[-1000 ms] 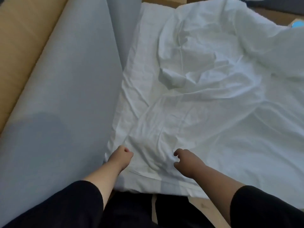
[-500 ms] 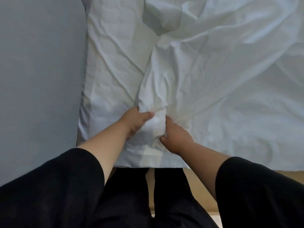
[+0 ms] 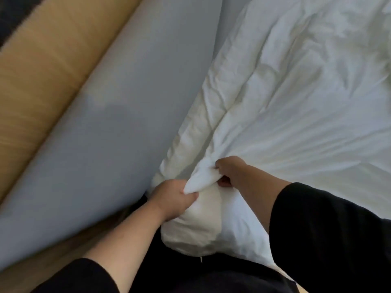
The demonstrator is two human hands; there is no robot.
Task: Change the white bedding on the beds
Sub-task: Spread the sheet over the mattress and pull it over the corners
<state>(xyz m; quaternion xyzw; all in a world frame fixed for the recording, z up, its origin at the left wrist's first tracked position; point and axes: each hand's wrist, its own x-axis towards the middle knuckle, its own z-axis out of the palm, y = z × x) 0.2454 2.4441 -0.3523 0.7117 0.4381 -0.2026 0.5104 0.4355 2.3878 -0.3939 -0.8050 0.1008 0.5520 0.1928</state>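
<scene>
Nearest the camera, black sleeves (image 3: 330, 233) cover both upper arms, and dark trousers (image 3: 190, 275) fill the gap between them. The left hand (image 3: 172, 199) has its grip closed round a bunched corner of the white bedding (image 3: 296, 106), fingers curled under a pointed fold that sticks up just right of its knuckles. Below that grip the cloth hangs as a rounded white bundle against the trousers. The right hand (image 3: 229, 171) sits a little farther and to the right of the left grip, pinching the same gathered fold between thumb and curled fingers; the two hands are close but not touching, with the fold between them. From the right grip, tight creases fan out away across the bedding, which spreads crumpled over the bed to the far right edge of view. A thick rolled ridge of cloth runs from just beyond the left grip up and away. Left of both grips a smooth grey mattress (image 3: 110, 115) lies alongside the bedding, touching it along that ridge. Farther left still, a tan wooden frame (image 3: 40, 66) borders the mattress
</scene>
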